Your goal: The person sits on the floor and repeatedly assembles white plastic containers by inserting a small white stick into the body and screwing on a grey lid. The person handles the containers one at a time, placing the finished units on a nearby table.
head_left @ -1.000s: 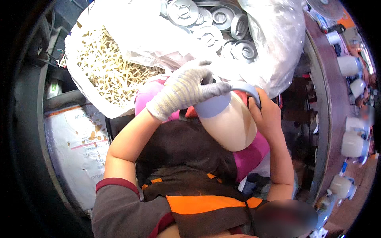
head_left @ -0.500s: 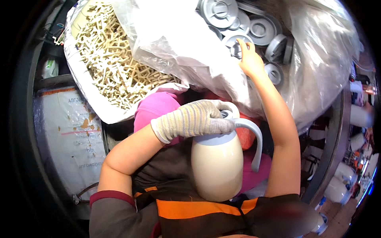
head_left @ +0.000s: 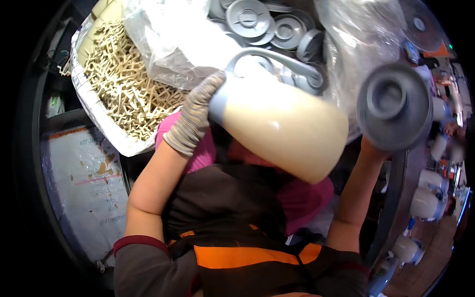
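Note:
A cream vacuum jug [head_left: 292, 129] with a pale blue-grey collar and a curved grey handle [head_left: 297, 63] lies tipped over in the air, its base toward the right. My left hand [head_left: 195, 115], in a striped knit glove, is closed around the collar end. Held up at the right is a round grey plastic disc [head_left: 414, 116] with a raised ring in its middle. My bare right hand [head_left: 372, 148] grips it from below, its fingers mostly hidden behind the disc. Several similar grey discs [head_left: 248, 19] lie heaped behind the jug.
The heap sits in a clear plastic bag [head_left: 365, 39]. At its left, a white sack [head_left: 129, 144] holds many small bent cream pieces [head_left: 118, 76]. A wrapped package [head_left: 86, 183] lies far left. Beyond a dark rail [head_left: 402, 190] at right stand other cream jugs [head_left: 424, 204].
My right hand has left the heap and come to the right with a grey disc. My left hand has lifted the jug from my lap and tipped it, base swinging right.

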The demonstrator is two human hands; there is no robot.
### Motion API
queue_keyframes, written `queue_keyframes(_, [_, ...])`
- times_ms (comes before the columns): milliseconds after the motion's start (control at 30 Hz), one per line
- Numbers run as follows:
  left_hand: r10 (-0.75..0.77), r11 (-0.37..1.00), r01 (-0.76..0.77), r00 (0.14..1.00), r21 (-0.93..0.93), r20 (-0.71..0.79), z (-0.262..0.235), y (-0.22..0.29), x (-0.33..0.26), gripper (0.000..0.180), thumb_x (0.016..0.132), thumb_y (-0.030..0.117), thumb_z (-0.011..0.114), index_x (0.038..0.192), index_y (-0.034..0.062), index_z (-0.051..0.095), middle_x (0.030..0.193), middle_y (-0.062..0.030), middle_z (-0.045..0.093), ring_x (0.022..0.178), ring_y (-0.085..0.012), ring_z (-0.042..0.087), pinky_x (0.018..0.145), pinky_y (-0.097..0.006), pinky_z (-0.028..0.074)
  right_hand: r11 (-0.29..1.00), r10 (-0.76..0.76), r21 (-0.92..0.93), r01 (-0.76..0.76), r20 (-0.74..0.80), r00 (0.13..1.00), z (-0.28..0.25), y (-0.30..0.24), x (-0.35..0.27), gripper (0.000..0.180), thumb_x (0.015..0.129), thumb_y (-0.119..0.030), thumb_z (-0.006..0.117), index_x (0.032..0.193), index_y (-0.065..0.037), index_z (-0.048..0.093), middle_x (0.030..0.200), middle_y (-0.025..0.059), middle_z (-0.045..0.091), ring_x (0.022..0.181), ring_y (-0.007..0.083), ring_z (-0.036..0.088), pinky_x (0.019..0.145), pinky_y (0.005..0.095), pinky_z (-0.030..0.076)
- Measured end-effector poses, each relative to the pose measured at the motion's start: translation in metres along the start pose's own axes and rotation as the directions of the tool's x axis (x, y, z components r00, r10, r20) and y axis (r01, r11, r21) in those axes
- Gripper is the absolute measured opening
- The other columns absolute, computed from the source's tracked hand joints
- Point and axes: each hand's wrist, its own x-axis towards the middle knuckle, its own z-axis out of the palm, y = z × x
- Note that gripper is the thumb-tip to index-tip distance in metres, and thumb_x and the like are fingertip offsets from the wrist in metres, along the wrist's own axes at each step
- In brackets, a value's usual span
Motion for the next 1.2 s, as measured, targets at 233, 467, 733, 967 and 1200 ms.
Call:
queue_keyframes(233, [-0.180, 0.956, 0.178, 0.983, -0.233, 0.013, 0.013, -0.019, -0.002, 0.036, 0.084, 0.023, 0.062, 0.112, 0.0018, 0.058, 0.100, -0.0109, 0.065, 0.086, -0.0217, 0.064, 0.079, -0.036, 0.054, 0.136, -0.434, -0.915, 0.379, 0.289, 0.853, 0.010, 0.037, -0.122, 0.066, 0.074, -0.034, 0.066, 0.125, 0.003, 0.046, 0.111, 0.0081, 0.047, 0.095, 0.0163, 0.048, 0.082, 0.0273, 0.039])
queue_keyframes(467, [-0.336, 0.934, 0.331, 0.942, -0.131, -0.014, 0.021, -0.020, -0.013, 0.037, 0.082, 0.025, 0.063, 0.111, 0.0011, 0.058, 0.098, -0.0125, 0.066, 0.082, -0.0235, 0.065, 0.075, -0.038, 0.056, -0.078, -0.384, -0.873, 0.481, 0.472, 0.794, 0.015, 0.035, -0.154, 0.067, 0.068, -0.042, 0.069, 0.118, 0.000, 0.053, 0.108, 0.0124, 0.048, 0.082, 0.0175, 0.050, 0.067, 0.0285, 0.042])
queue_keyframes(733, [-0.365, 0.921, 0.378, 0.921, -0.088, 0.140, 0.017, -0.019, -0.017, 0.039, 0.085, 0.023, 0.060, 0.115, -0.0022, 0.055, 0.103, -0.0154, 0.064, 0.089, -0.0233, 0.064, 0.080, -0.038, 0.054, -0.306, -0.240, -0.710, 0.634, 0.702, 0.671, 0.029, 0.031, -0.160, 0.062, 0.064, -0.041, 0.071, 0.112, -0.004, 0.056, 0.101, 0.0146, 0.048, 0.087, 0.0249, 0.054, 0.075, 0.0328, 0.046])
queue_keyframes(967, [-0.070, 0.992, 0.080, 0.993, -0.100, 0.095, 0.013, -0.028, -0.015, 0.044, 0.087, 0.025, 0.057, 0.119, -0.0032, 0.052, 0.108, -0.0155, 0.062, 0.092, -0.0234, 0.062, 0.083, -0.036, 0.052, 0.093, -0.489, -0.959, 0.269, 0.191, 0.851, 0.004, 0.071, -0.135, 0.045, 0.083, -0.023, 0.054, 0.120, 0.003, 0.045, 0.107, 0.0161, 0.050, 0.099, 0.0271, 0.054, 0.089, 0.0352, 0.042])
queue_keyframes(1200, [-0.015, 0.998, 0.018, 0.999, -0.058, 0.047, 0.013, -0.033, -0.007, 0.029, 0.084, 0.021, 0.064, 0.106, 0.0037, 0.057, 0.095, -0.0071, 0.062, 0.083, -0.0172, 0.061, 0.076, -0.032, 0.052, 0.254, -0.247, -0.967, -0.031, -0.096, 0.964, -0.014, 0.051, -0.135, 0.035, 0.091, -0.019, 0.046, 0.122, -0.001, 0.047, 0.105, 0.0176, 0.062, 0.099, 0.0235, 0.060, 0.087, 0.0314, 0.044])
